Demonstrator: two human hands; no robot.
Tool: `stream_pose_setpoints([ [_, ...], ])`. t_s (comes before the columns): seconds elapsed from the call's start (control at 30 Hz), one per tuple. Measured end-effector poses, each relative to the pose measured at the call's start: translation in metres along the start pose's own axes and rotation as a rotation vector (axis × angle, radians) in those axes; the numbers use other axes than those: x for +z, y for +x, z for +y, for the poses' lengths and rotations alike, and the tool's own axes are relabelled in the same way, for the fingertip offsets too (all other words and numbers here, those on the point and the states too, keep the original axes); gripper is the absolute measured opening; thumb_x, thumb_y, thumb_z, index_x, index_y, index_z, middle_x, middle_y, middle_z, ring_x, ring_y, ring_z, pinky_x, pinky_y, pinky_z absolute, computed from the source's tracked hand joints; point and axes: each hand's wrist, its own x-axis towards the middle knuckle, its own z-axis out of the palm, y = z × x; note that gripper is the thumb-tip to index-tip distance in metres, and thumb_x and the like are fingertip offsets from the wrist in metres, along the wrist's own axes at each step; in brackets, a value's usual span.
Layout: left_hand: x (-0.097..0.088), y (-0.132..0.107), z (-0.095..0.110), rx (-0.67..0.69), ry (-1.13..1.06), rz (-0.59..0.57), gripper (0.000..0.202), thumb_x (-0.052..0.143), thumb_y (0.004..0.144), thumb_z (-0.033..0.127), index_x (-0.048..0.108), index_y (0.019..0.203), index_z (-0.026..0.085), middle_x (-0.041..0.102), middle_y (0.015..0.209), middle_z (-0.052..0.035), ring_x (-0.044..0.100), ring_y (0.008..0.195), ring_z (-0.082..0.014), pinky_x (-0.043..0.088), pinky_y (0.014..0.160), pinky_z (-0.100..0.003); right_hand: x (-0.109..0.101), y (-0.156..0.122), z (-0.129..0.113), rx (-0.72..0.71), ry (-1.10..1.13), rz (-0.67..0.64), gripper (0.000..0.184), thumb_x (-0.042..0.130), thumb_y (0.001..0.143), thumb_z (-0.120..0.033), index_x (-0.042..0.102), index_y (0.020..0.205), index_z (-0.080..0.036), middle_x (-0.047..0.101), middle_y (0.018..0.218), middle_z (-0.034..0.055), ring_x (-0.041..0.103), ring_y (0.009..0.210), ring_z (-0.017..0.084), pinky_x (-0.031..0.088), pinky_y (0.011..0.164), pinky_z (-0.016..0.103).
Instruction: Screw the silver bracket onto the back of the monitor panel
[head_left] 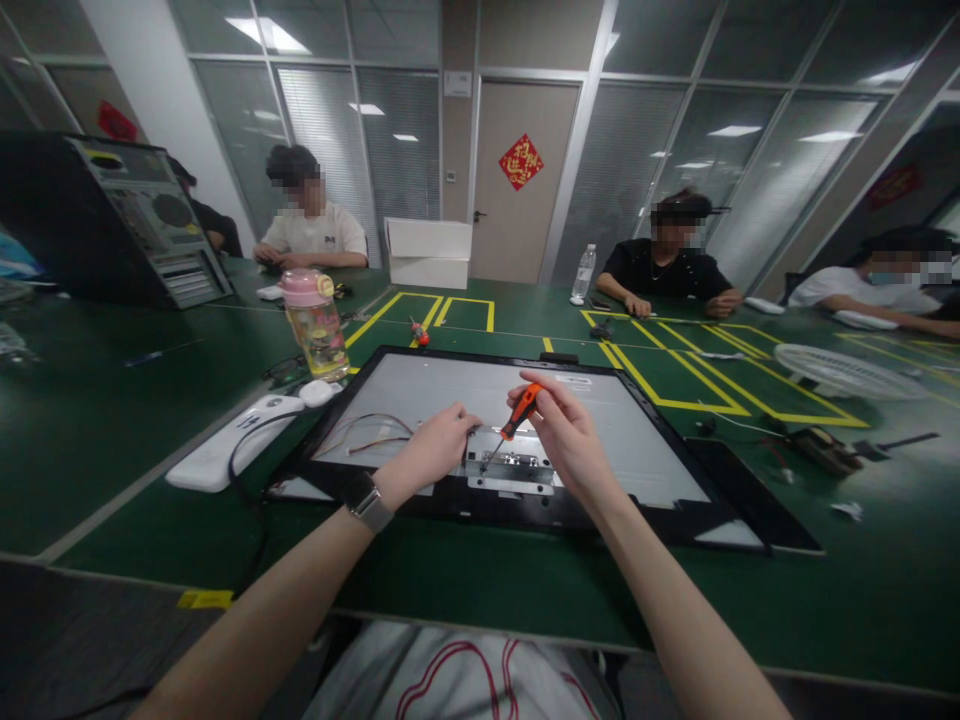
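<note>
Fingers (541, 392) of the right hand (566, 435) were clamped around the orange handle of a screwdriver (517, 413), its thin shaft slanting down and left to a metal plate (517, 472) at the near edge of a flat grey panel (645, 440). The tip was too small to show whether it sat in a screw. Just left of it, the left hand (435, 448) rested curled on the panel, knuckles up, so its fingertips were hidden and I could not tell whether they pinched anything. A watch (367, 500) sat on that wrist. Thin wires (367, 428) looped over the panel's left part. Farther left on the green table (112, 420) lay a white power strip (221, 452), and behind it stood a pink-capped bottle (316, 322). Both forearms were cut off at the picture's lower edge.
</note>
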Motion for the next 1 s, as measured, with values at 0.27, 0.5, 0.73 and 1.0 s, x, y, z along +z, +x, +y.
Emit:
stream_pose_setpoints([
  [0.27, -0.0009, -0.0001, 0.0006, -0.002, -0.006, -0.001, 0.039, 0.036, 0.092, 0.009, 0.062, 0.12, 0.017, 0.058, 0.107, -0.0098, 0.06, 0.094, -0.0188, 0.048, 0.09, -0.032, 0.0015, -0.0001, -0.0023, 0.023, 0.046, -0.035, 0.029, 0.064, 0.087, -0.044, 0.07, 0.111, -0.03, 0.074, 0.102, 0.004, 0.068, 0.097, 0.021, 0.049, 0.095, 0.042],
  [0.5, -0.0022, -0.0009, 0.0017, -0.012, -0.001, -0.01, 0.04, 0.035, 0.092, 0.009, 0.061, 0.122, 0.018, 0.058, 0.108, -0.0091, 0.06, 0.095, -0.0186, 0.048, 0.09, -0.032, -0.0031, 0.0001, 0.0031, 0.001, -0.098, 0.044, 0.023, 0.075, 0.077, -0.034, 0.072, 0.1, -0.031, 0.07, 0.088, -0.0017, 0.063, 0.083, 0.016, 0.049, 0.086, 0.034],
  [0.73, 0.0004, 0.0, -0.0007, -0.007, -0.009, -0.004, 0.04, 0.036, 0.092, 0.009, 0.062, 0.121, 0.017, 0.058, 0.107, -0.0094, 0.061, 0.094, -0.0184, 0.048, 0.09, -0.031, -0.0022, -0.0007, 0.0029, -0.05, -0.105, 0.052, 0.023, 0.061, 0.089, -0.041, 0.072, 0.105, -0.029, 0.071, 0.1, 0.0023, 0.064, 0.098, 0.019, 0.046, 0.096, 0.038],
  [1.0, -0.0031, -0.0005, 0.0028, -0.024, 0.011, -0.008, 0.039, 0.036, 0.092, 0.009, 0.062, 0.121, 0.017, 0.058, 0.107, -0.0098, 0.061, 0.091, -0.0185, 0.048, 0.087, -0.032, 0.004, -0.002, -0.0022, -0.097, -0.231, 0.041, 0.024, 0.063, 0.087, -0.037, 0.069, 0.109, -0.029, 0.072, 0.093, 0.0017, 0.067, 0.085, 0.018, 0.052, 0.083, 0.036],
])
